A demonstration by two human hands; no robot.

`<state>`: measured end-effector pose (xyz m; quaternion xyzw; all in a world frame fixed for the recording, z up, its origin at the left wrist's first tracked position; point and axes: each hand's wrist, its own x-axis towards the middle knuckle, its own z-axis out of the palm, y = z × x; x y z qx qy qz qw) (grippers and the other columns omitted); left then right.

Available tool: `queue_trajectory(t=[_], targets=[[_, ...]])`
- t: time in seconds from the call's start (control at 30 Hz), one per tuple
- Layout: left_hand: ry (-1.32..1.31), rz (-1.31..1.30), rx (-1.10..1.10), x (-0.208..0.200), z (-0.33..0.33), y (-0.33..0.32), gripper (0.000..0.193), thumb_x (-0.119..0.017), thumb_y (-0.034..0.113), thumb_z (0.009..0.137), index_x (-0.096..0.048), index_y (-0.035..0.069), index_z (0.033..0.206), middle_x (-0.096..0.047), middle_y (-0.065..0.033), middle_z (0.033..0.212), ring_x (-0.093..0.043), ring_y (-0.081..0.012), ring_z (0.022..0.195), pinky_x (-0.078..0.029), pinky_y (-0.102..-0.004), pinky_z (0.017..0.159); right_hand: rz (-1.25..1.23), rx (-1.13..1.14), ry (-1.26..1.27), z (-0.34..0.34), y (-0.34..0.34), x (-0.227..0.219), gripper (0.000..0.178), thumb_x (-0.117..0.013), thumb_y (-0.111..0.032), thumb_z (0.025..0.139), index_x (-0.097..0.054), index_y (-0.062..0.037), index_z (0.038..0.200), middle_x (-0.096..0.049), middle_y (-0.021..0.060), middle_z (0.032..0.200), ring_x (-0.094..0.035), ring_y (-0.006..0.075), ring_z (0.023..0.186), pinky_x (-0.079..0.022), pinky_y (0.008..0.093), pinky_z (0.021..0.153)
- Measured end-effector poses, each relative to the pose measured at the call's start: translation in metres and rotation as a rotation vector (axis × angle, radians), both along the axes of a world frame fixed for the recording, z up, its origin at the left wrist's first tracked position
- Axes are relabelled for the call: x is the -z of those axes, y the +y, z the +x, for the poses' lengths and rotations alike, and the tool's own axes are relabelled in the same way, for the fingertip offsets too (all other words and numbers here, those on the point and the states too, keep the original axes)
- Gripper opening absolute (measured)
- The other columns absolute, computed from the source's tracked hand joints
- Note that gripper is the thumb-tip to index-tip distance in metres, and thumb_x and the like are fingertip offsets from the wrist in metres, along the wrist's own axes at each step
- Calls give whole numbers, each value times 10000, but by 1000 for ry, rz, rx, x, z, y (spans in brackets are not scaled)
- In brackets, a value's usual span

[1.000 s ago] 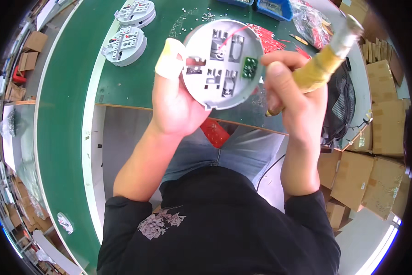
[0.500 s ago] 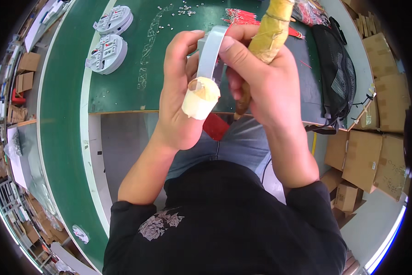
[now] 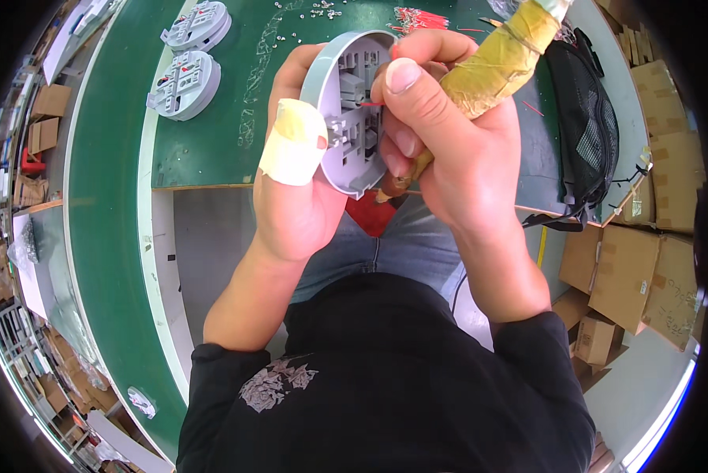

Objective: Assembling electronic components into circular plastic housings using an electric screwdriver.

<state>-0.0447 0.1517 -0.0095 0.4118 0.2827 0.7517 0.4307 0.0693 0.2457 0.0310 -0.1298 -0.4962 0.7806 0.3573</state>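
My left hand (image 3: 291,189) is closed round a round light-grey plastic housing (image 3: 338,162), tilted so its moulded inside faces right. A pale wrap covers the left thumb, which presses on the housing's near rim. My right hand (image 3: 456,142) grips a tool with a thick handle (image 3: 500,67) wrapped in yellow tape; its narrow brownish end pokes out below the fingers. Right thumb and forefinger pinch a thin red wire (image 3: 372,104) that reaches into the housing. Whether the wire is fixed inside, I cannot tell.
Two similar grey housings (image 3: 184,85) stand at the left of the green table (image 3: 204,158). Small metal parts (image 3: 322,11) and a bundle of red wires (image 3: 419,19) lie at the back. On the right are a black mesh bag (image 3: 583,126) and cardboard boxes (image 3: 626,268).
The housing has turned from edge-on to show its inside, and my left thumb has moved left with it. The tool's handle has tilted further right. A red wire now shows at the right fingertips.
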Motion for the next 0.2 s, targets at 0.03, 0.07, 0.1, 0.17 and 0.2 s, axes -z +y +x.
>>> queue_trajectory(t=[0.03,0.07,0.1,0.17,0.2], targets=[[-2,-1,0,0,1,-1,677,-474,487,1035,-277,15,1478,-535,-128,1294,-633,-190,1012,-550,-322,806,35,2,-45,0,0,0,230,-672,-116,968,-563,-36,1155,-662,81,889,-526,83,602,-444,241,472],[-8,-33,-48,-1,2,-3,679,-474,490,1034,-276,21,1482,-527,-131,1317,-625,-200,1053,-545,-331,842,70,4,-90,1,0,0,265,-674,-115,967,-555,-33,1188,-666,84,891,-534,82,605,-445,240,473],[-14,-65,-96,-2,4,-4,681,-474,494,1033,-275,27,1486,-520,-134,1341,-617,-211,1095,-540,-340,878,105,6,-135,1,0,0,299,-677,-114,965,-547,-29,1222,-669,88,892,-542,82,608,-447,239,474],[-10,-133,-213,-6,8,-5,704,-484,512,1023,-270,39,1498,-512,-141,1376,-592,-237,1177,-512,-364,965,180,7,-222,0,2,0,370,-681,-112,962,-531,-22,1288,-676,95,895,-558,81,613,-449,237,475],[-2,-173,-279,-9,11,-5,725,-494,527,1015,-265,45,1506,-511,-146,1387,-575,-253,1218,-490,-379,1016,218,7,-265,-1,3,0,405,-684,-111,961,-523,-18,1321,-680,98,896,-566,80,616,-451,236,476]])
